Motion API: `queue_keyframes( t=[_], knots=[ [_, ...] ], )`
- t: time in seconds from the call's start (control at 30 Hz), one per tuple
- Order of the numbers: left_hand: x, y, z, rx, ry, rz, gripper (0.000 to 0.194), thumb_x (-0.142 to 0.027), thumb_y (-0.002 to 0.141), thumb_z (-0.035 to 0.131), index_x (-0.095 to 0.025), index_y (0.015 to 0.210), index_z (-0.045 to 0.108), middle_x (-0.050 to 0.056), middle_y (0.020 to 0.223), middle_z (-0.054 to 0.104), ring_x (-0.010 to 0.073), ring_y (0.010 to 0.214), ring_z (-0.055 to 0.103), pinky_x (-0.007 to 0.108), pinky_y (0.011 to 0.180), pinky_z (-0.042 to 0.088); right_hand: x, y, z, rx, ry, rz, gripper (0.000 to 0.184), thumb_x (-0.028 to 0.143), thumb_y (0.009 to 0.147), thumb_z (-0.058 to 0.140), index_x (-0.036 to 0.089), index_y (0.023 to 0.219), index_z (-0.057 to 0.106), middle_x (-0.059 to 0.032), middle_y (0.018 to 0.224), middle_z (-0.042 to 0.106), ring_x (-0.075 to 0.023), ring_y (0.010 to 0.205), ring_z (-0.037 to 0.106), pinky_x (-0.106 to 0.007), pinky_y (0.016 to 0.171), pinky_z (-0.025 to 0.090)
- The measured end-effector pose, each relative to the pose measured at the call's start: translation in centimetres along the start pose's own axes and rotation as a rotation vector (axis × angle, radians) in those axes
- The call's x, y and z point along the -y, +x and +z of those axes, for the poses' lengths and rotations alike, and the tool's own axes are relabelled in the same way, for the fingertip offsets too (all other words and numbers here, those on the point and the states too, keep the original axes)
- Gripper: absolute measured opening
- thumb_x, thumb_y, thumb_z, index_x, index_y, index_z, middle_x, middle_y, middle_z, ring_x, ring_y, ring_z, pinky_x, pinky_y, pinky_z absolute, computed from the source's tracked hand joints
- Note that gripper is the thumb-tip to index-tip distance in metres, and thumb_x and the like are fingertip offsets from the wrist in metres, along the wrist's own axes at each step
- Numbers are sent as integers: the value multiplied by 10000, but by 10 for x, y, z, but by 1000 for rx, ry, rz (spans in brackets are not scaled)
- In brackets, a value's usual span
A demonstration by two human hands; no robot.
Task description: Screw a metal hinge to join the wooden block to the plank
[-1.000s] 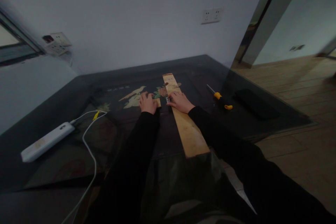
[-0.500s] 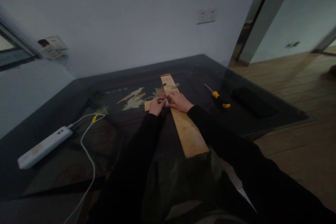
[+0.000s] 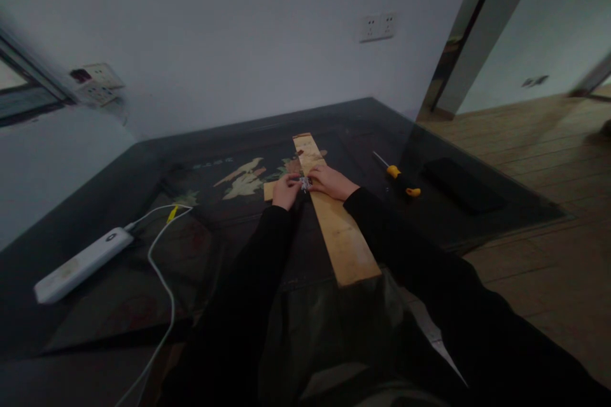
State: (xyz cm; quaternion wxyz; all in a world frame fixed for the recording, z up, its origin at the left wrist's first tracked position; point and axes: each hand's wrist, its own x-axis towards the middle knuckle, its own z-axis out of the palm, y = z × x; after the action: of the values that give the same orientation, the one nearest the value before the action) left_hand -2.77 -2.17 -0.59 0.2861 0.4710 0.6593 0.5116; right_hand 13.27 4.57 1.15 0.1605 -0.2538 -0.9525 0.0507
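Note:
Between my hands is a small silvery piece with dark marks, perhaps a metal hinge (image 3: 305, 184), at the left edge of a long wooden board (image 3: 341, 232). My left hand (image 3: 286, 191) has its fingers closed at the left side of this piece. My right hand (image 3: 331, 182) lies across the board, with thumb and fingers closed on the right side of the piece. A shorter wooden piece (image 3: 269, 191) sticks out to the left behind my left hand. My fingers partly cover the small piece, so its full shape is hidden.
A screwdriver (image 3: 398, 177) with a yellow and black handle lies to the right, beside a flat black object (image 3: 461, 186). At left is a white oblong device (image 3: 83, 265) with a white cable (image 3: 165, 286). Everything rests on a dark table (image 3: 258, 248) against the wall.
My right hand has drawn slightly to the right and its fingers lie flatter, so more of the small silvery piece shows. The board and screwdriver stay in place.

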Motion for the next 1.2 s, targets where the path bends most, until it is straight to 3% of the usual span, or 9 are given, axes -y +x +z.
queue_keyframes(
  t=[0.27, 0.7, 1.03, 1.2],
  knots=[
    [4, 0, 1, -18, 8, 29, 208, -124, 751, 636, -138, 958, 647, -5, 649, 640, 139, 641, 607, 246, 670, 476, 3, -2, -5, 9, 33, 16, 342, 392, 913, 523, 137, 1107, 643, -122, 1107, 609, -234, 1038, 566, -345, 874, 439],
    [-9, -8, -2, -40, 123, 112, 203, -125, 788, 616, -141, 988, 643, 17, 723, 674, 168, 746, 650, 282, 759, 483, 6, -3, -5, 0, 108, 67, 308, 364, 903, 543, 125, 1088, 606, -121, 1099, 593, -225, 1048, 539, -329, 902, 427],
    [-8, -6, 0, -29, 45, 96, 194, -103, 785, 609, -137, 974, 636, 16, 712, 675, 161, 725, 651, 269, 729, 493, -5, 2, 6, -34, 260, 64, 274, 361, 874, 580, 137, 1030, 603, -117, 1086, 569, -219, 1063, 509, -356, 930, 408],
    [-6, -5, 1, -23, -3, 102, 208, -95, 758, 629, -122, 964, 630, 24, 722, 675, 151, 713, 649, 271, 748, 502, -8, 3, 6, -83, 339, 50, 324, 332, 839, 623, 137, 1093, 574, -115, 1115, 571, -221, 1086, 512, -366, 952, 406]
  ],
)
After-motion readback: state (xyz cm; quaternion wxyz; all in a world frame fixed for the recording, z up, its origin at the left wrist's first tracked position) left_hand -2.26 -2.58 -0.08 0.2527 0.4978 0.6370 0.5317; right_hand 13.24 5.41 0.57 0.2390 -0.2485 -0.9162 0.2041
